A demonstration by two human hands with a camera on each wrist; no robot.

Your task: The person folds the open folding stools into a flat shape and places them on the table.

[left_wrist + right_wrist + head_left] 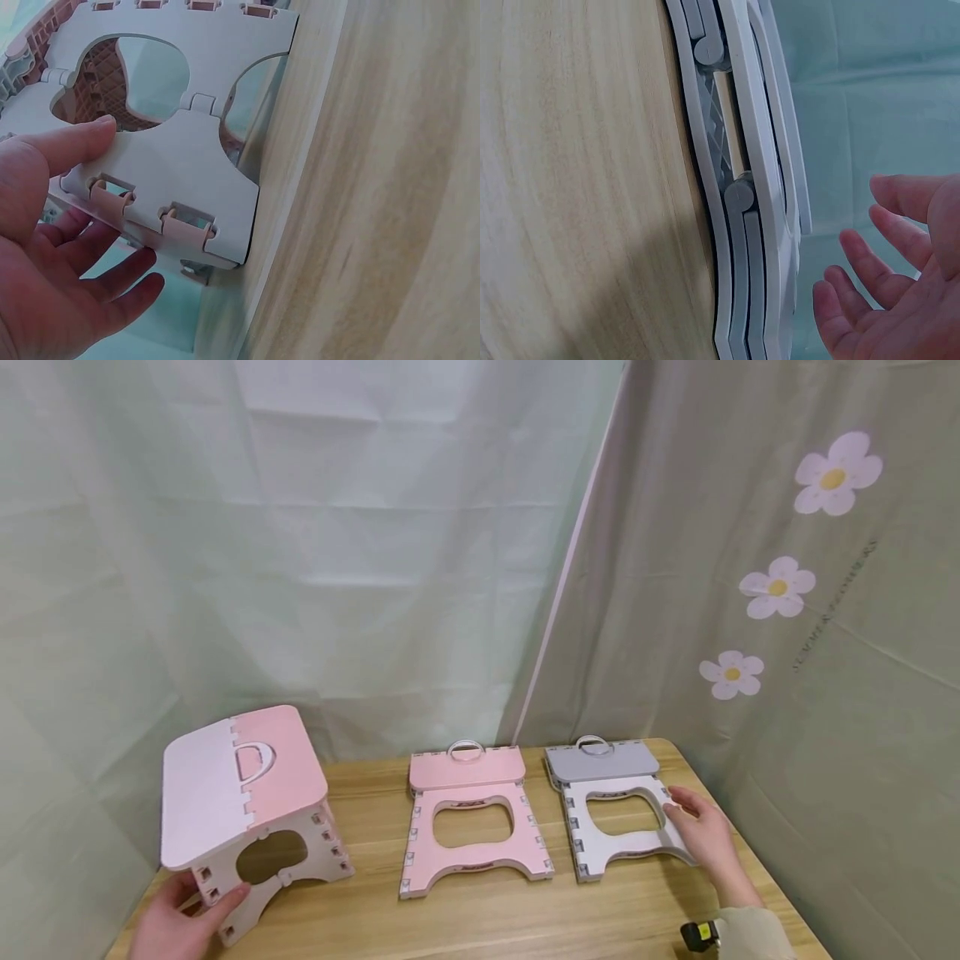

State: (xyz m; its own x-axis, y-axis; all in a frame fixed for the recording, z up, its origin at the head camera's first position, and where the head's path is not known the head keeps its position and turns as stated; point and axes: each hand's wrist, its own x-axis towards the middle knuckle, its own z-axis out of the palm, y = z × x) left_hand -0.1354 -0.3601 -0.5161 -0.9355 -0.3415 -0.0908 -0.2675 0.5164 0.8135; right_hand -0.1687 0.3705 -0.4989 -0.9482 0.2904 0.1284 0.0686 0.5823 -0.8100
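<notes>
An unfolded step stool (288, 768) with a white and pink top stands at the left, tilted in the head view. My left hand (178, 920) grips its near leg. In the left wrist view, the thumb (82, 142) presses the white side panel (157, 161), and the other fingers curl below the hinged edge. At the right, a folded grey and white stool (607, 763) lies flat. Beside its right edge is my right hand (708, 839); the right wrist view shows its fingers (870, 277) relaxed and holding nothing, alongside the folded layers (761, 225).
A folded pink stool (468, 770) lies mid-table, between the other two. All three are on a wood-grain table (510, 927). Pale curtains (337, 568) hang close behind and at both sides. A small black device (699, 935) sits at the right wrist.
</notes>
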